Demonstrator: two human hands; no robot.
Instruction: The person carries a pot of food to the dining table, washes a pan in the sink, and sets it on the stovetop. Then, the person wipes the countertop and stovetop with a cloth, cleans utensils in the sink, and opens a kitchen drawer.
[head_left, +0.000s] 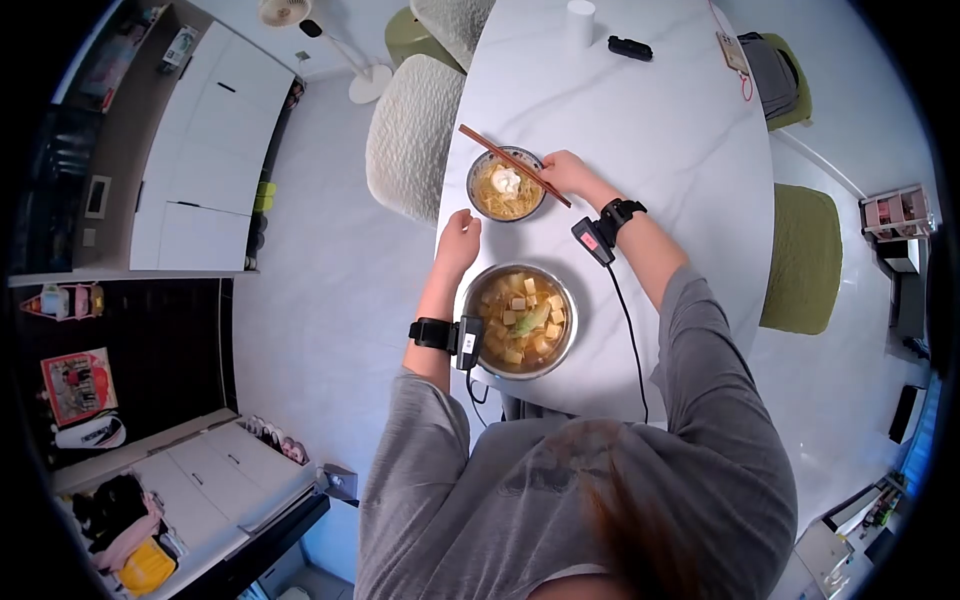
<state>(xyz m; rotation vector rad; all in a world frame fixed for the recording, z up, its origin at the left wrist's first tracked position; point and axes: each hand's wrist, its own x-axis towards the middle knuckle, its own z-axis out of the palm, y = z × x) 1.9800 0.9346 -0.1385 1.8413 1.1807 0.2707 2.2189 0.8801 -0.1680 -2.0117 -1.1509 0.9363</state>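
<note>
A patterned bowl (470, 184) holds noodles (507, 203) topped with a white dollop (506, 181). A pair of brown chopsticks (500, 152) lies slantwise across the bowl, its near end sticking out past the right rim. My right hand (567, 173) is at that rim, fingers bent and fingertips against the bowl's edge. Just below and left of the bowl, my left hand (460, 240) has its fingers curled in, with nothing visible in them. Nearer my body stands a large metal bowl (573, 335) of soup with tofu cubes (541, 318) and a pale green leaf piece (530, 322).
On the white marble-look table (690, 200) are a white cylinder (580, 22), a black case (630, 48) and a phone (732, 52). A cable (628, 330) runs from my right wrist device down the table. Chairs (412, 135) and a green seat (803, 258) flank the table.
</note>
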